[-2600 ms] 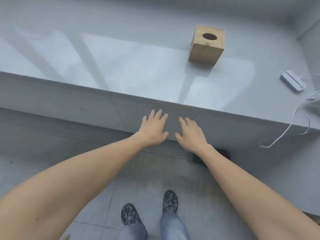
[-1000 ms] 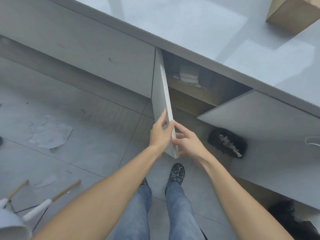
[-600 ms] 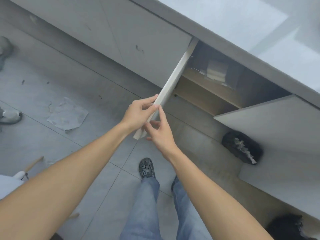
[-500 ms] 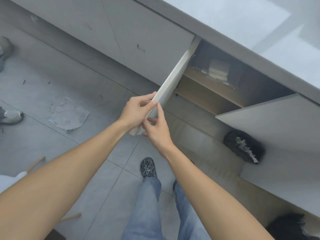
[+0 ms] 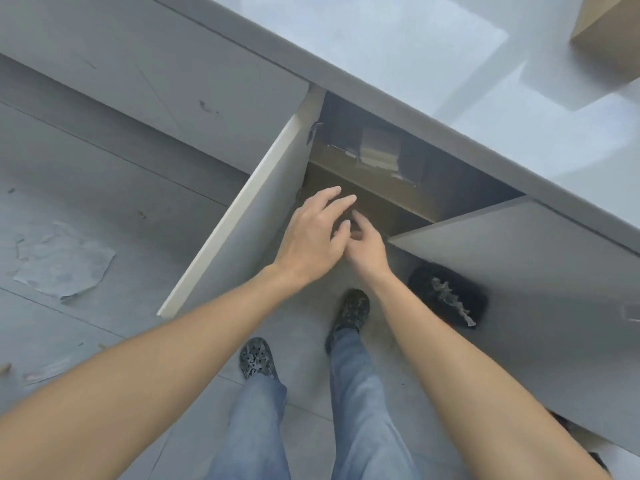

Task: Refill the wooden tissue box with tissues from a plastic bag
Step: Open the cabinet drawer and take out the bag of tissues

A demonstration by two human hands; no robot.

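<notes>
Bare fingers: your left hand (image 5: 313,237) is spreading its fingers loosely apart and gripping nothing; your right hand (image 5: 367,242) is curling its fingers half under the left one, so you cannot tell how they are set, and nothing is showing in them.
Hands together: both are hovering in front of the open cupboard, the right sitting at 3 o'clock of the left and touching or just overlapping it.
Left door (image 5: 242,216): it is standing wide open at 9 o'clock of your left hand, its pale edge facing you, apart from your fingers.
Right door (image 5: 519,258): it is hanging open at 3 o'clock of your right hand.
Cupboard inside (image 5: 433,174): it is lying dark at 12 o'clock of your hands, with a brown shelf edge (image 5: 381,199) just beyond your fingertips.
Tissue pack (image 5: 379,152): a pale stack in clear wrapping is sitting on that shelf at 1 o'clock of your hands, untouched.
Wooden tissue box (image 5: 609,46): only its corner is showing on the grey countertop (image 5: 415,57) at 2 o'clock, well apart from your hands.
Floor: a black object (image 5: 446,296) is lying at 4 o'clock of your right hand, and a scrap of paper (image 5: 62,265) at 9 o'clock.
</notes>
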